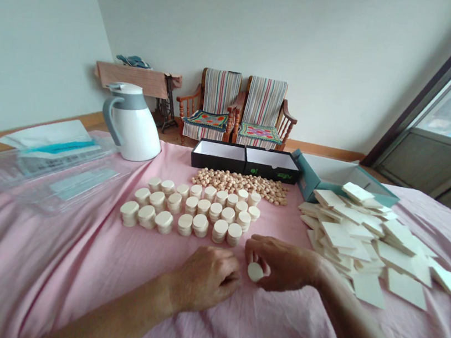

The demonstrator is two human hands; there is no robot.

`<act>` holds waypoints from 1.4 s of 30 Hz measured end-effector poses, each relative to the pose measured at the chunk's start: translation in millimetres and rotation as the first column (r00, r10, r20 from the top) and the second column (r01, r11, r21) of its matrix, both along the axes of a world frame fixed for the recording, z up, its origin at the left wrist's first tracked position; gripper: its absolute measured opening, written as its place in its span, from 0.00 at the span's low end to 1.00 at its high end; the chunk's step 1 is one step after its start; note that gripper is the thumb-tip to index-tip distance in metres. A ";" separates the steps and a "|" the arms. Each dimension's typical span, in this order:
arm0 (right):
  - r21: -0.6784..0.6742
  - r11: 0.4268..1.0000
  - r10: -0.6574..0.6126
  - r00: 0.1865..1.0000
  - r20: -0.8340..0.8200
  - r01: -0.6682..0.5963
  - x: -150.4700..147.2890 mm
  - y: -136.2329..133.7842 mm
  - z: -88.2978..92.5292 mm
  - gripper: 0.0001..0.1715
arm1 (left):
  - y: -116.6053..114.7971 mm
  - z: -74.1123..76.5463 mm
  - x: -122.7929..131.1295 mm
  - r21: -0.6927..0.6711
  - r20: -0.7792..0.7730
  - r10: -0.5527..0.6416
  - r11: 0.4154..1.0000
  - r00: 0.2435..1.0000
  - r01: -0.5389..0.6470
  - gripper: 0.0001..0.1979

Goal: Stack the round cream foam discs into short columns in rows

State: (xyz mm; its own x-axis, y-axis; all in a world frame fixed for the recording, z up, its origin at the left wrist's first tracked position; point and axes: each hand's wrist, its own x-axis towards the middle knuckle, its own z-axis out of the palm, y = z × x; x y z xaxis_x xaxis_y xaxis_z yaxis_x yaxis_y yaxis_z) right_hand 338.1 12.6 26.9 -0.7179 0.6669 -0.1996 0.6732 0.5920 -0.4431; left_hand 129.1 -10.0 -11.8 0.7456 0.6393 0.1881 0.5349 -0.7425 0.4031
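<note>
My right hand [287, 264] is closed around a pale round wooden disc [255, 272], its flat face showing between thumb and fingers; whether more discs lie beneath it I cannot tell. Beside it, my left hand [210, 276] rests on the cloth in a loose fist, with nothing visible in it. In front of both hands stand several stacks of the same wooden discs [200, 224], set out in rough rows. The nearest stack [233, 234] is just left of my right fingertips.
Behind the stacks lies a heap of small wooden beads [244, 185], then two black open boxes [218, 159]. Square wooden pieces [337, 235] are piled at right by a teal box [311, 181]. A white jug [136, 128] and clear plastic packaging [54, 162] occupy the left.
</note>
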 end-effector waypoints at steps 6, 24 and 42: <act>0.090 0.946 -0.280 0.926 -0.253 0.311 17.1 29.2 -1.1 0.12 | 0.1 -1.7 0.2 0.024 0.002 0.008 1.000 1.000 -0.008 0.07; 0.343 0.731 -0.358 0.759 -0.543 0.590 3.8 62.6 -36.9 0.11 | -0.3 1.3 0.4 0.020 -0.023 0.023 1.000 0.999 -0.023 0.11; 0.373 0.665 -0.461 0.749 -0.476 0.647 5.8 57.1 -54.5 0.19 | -0.2 -0.6 0.2 0.017 -0.019 0.019 1.000 1.000 -0.018 0.10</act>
State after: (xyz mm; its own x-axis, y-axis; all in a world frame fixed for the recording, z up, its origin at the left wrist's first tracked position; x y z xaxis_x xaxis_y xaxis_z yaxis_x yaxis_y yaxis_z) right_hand 344.0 69.7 -27.6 -0.1347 0.8920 0.4315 0.8228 0.3434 -0.4528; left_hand 129.3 -10.2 -12.4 0.7371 0.6499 0.1853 0.5561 -0.7391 0.3802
